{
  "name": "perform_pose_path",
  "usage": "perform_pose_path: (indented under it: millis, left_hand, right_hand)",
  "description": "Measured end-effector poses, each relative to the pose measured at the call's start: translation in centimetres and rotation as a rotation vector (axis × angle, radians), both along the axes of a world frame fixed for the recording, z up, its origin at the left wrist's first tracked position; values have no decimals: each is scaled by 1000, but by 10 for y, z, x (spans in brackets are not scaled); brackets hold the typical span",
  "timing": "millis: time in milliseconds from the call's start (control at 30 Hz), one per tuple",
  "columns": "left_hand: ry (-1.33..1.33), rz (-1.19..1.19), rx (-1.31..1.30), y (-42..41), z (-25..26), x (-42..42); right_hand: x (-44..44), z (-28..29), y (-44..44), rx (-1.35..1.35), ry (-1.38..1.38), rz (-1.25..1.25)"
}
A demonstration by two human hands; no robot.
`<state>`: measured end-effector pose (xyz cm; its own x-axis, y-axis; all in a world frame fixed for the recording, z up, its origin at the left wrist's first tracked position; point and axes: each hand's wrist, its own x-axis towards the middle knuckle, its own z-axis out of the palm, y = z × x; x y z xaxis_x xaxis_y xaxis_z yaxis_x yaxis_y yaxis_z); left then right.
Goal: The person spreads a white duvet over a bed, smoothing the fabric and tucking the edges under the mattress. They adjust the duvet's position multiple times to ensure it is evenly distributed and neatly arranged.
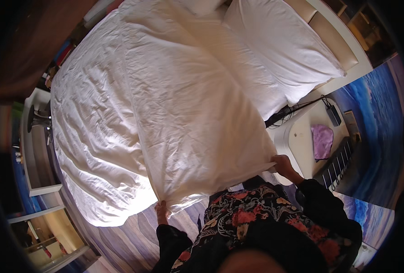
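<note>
A white quilt (96, 112) covers the bed, its top part folded back into a broad band (195, 102). My left hand (162, 210) grips the near corner of this band, close to the fold's edge. At the other near corner, beside the nightstand, my right hand (285, 167) pinches the quilt's edge. Between my hands the cloth hangs over the bed's near side. A white pillow (280, 47) lies against the padded headboard (333, 42), and a strip of white sheet (253, 82) shows between pillow and quilt.
To my right stands a white nightstand (301, 140) with a purple cloth (322, 141) and a black power adapter (333, 115) on it. Cables (290, 111) run between nightstand and bed. Shelving (48, 235) stands at the lower left. The floor (130, 245) has a wavy pattern.
</note>
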<state>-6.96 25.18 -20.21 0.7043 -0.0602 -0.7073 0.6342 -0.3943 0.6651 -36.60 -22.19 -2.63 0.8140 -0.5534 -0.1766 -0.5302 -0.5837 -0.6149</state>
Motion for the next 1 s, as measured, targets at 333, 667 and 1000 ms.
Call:
perform_pose_path:
  millis: [333, 667, 1000]
  left_hand:
    - [-103, -112, 181, -20, 12, 5]
    - [-193, -491, 422, 2, -36, 24]
    - [-412, -230, 694, -163, 24, 93]
  right_hand:
    - [-69, -35, -8, 187, 69, -322]
    - [-51, -42, -1, 204, 140, -297]
    - [-58, -41, 1, 361, 131, -414]
